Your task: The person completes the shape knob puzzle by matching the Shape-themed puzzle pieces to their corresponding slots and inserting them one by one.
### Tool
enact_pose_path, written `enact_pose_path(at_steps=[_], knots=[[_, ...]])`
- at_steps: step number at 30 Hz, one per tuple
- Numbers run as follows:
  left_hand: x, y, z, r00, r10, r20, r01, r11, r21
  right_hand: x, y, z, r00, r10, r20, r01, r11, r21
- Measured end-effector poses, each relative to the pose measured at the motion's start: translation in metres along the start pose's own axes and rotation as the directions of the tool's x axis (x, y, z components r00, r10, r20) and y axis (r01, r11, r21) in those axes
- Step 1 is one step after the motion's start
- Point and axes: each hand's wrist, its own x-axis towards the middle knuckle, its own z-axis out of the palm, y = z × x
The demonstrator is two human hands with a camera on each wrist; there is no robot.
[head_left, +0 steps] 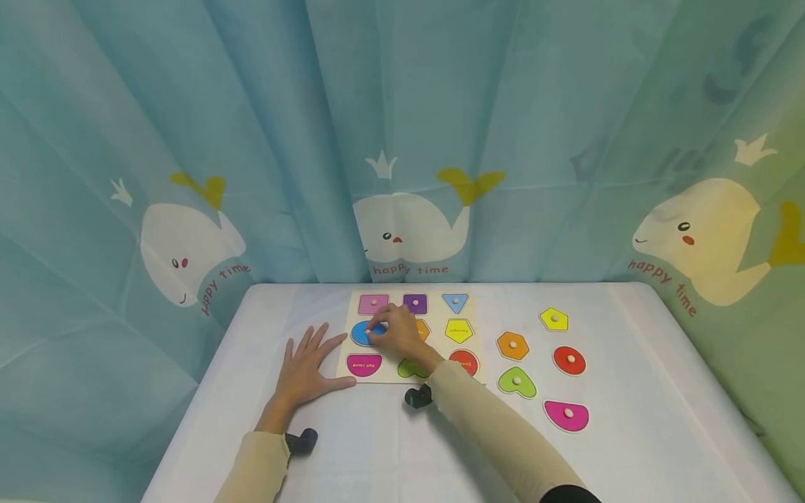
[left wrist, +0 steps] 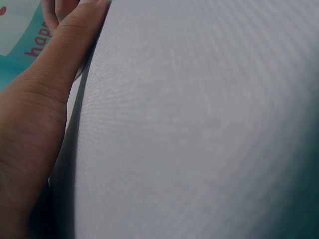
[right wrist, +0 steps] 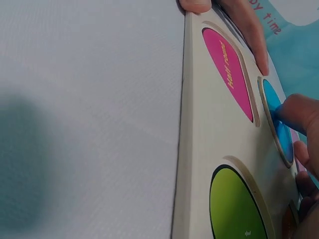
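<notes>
Head view: flat blue oval [head_left: 359,334]

Left grip [head_left: 306,375]: we have it palm down, fingers [head_left: 331,344] straight and fanned, thumb [head_left: 339,383] stuck out sideways toward the right grip [head_left: 402,332]. That one we have in a pinch: right thumb [head_left: 377,339] and index finger [head_left: 379,317] meet near the tips, other fingers bent in beside them. It sits right of our left grip and slightly ahead, near but apart. Our right forearm [head_left: 493,426] slants in from behind and to the right of its grip; our left forearm [head_left: 251,469] comes from behind and slightly left of its own. Both sleeved in beige, bare wrists [head_left: 273,418] just behind the grips.
</notes>
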Motion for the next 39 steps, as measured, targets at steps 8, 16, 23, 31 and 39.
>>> enact_pose_path(at_steps=[8,16,23,31,39], knots=[[0.001,0.002,0.0,1.0,-0.009,0.008,0.009,1.0,-0.006,-0.001,-0.001,0.0,1.0,-0.002,-0.005,0.002,1.0,-0.01],[0.001,0.002,-0.001,1.0,-0.009,0.012,0.009,1.0,-0.02,-0.001,0.001,0.002,1.0,0.005,0.002,-0.005,0.999,-0.034],[0.002,0.002,-0.002,1.0,-0.012,0.02,0.012,1.0,-0.023,0.0,0.003,0.003,1.0,0.004,-0.002,-0.004,1.0,-0.029],[0.001,0.003,0.0,1.0,-0.012,0.026,0.012,1.0,-0.019,-0.001,0.003,0.002,1.0,0.016,0.015,-0.016,0.999,-0.045],[0.001,0.004,-0.003,0.999,-0.021,0.037,0.022,0.999,-0.024,-0.001,-0.002,-0.011,0.992,-0.055,0.116,0.068,0.992,-0.107]])
